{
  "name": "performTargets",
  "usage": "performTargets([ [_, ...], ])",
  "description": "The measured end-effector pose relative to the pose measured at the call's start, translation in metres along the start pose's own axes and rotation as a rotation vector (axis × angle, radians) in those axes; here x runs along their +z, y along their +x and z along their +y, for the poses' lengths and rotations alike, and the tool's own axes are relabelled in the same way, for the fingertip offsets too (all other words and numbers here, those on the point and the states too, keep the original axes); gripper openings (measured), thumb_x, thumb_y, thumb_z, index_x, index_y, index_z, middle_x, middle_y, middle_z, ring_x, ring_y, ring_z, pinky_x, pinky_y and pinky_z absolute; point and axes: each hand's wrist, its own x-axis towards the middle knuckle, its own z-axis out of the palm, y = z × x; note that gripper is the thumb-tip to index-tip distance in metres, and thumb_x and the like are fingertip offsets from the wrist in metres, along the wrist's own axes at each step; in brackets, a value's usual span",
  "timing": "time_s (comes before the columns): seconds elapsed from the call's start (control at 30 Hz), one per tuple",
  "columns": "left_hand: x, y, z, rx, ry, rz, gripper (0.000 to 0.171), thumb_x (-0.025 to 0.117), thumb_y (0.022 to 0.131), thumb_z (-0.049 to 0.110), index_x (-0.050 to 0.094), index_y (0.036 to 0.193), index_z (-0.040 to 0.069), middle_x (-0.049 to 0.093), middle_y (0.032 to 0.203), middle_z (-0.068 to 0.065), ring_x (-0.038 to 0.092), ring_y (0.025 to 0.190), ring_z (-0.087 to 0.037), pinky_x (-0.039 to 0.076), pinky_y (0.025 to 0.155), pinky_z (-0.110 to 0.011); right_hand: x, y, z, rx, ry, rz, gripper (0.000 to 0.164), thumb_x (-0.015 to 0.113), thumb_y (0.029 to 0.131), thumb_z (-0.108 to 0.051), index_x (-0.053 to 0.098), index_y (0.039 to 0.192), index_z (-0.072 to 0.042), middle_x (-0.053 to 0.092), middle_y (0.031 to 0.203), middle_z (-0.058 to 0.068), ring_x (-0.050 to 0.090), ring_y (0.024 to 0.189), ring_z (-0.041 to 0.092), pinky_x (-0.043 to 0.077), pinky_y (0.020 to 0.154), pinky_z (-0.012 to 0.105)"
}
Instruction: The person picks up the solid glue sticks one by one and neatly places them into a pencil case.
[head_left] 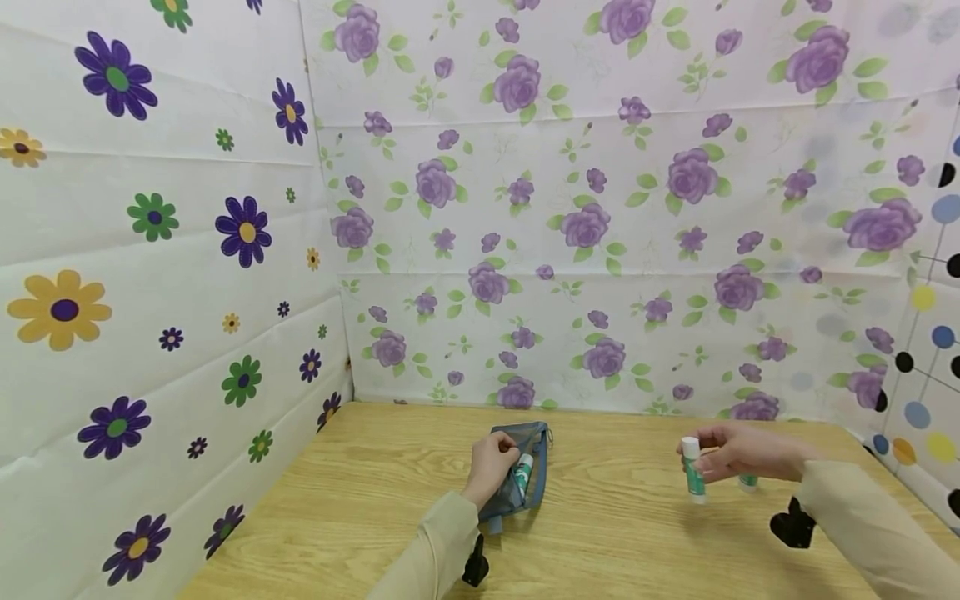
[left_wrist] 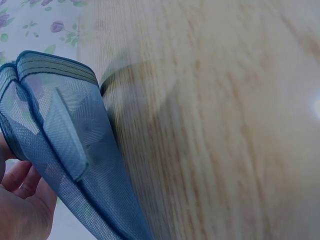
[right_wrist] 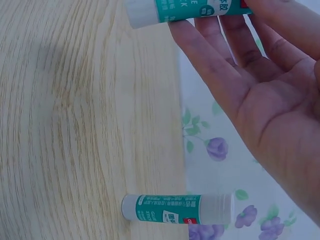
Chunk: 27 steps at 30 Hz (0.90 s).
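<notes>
My left hand (head_left: pixel 504 457) grips the open edge of a blue mesh pouch (head_left: pixel 534 492) that lies on the wooden table (head_left: pixel 360 517). A green-and-white glue stick (head_left: pixel 522 475) sits partly inside it. In the left wrist view the mesh pouch (left_wrist: pixel 60 150) fills the left side, with my fingers (left_wrist: pixel 22 200) behind it. My right hand (head_left: pixel 697 452) pinches a second glue stick (head_left: pixel 693 472), held upright above the table; the right wrist view shows this held stick (right_wrist: pixel 185 10) at my fingertips (right_wrist: pixel 200 45). A third glue stick (right_wrist: pixel 177 208) rests on the table under that hand.
Floral sheets wall the table (right_wrist: pixel 75 125) in on the left, back and right. Bare wood lies between my two hands and in front of them. A black wrist mount (head_left: pixel 793 523) shows on my right sleeve.
</notes>
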Motion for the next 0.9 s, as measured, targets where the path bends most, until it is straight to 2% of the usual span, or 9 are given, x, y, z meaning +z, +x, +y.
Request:
performTargets([
  [0.27,0.000,-0.001,0.000,0.005,-0.003,0.002,0.005,0.057,0.086,-0.001,0.061,0.084,-0.001,0.053,0.073,-0.001,0.047,0.060,-0.014,0.041,0.055,-0.030,0.003,0.011,-0.001,-0.014,0.001,0.047,0.033,0.043,0.095,-0.003,0.040,0.126,0.009,0.044,0.120,0.018,0.045,0.111,0.035,0.036,0.089,0.046],
  [0.57,0.002,-0.001,-0.001,0.001,0.003,0.006,0.005,0.057,0.085,-0.001,0.061,0.083,0.000,0.052,0.071,-0.001,0.046,0.060,-0.014,0.040,0.054,-0.030,0.010,0.022,0.002,-0.033,-0.019,0.100,0.031,0.046,0.094,-0.005,0.044,0.122,0.008,0.047,0.115,0.020,0.044,0.109,0.039,0.038,0.086,0.048],
  [0.9,0.003,-0.001,-0.003,0.008,-0.006,0.007,0.005,0.056,0.086,0.000,0.061,0.083,0.000,0.053,0.073,-0.002,0.047,0.061,-0.014,0.041,0.055,-0.031,0.011,0.035,0.009,-0.072,-0.010,0.156,0.027,0.049,0.093,-0.005,0.048,0.117,0.007,0.050,0.108,0.020,0.050,0.100,0.033,0.040,0.084,0.049],
])
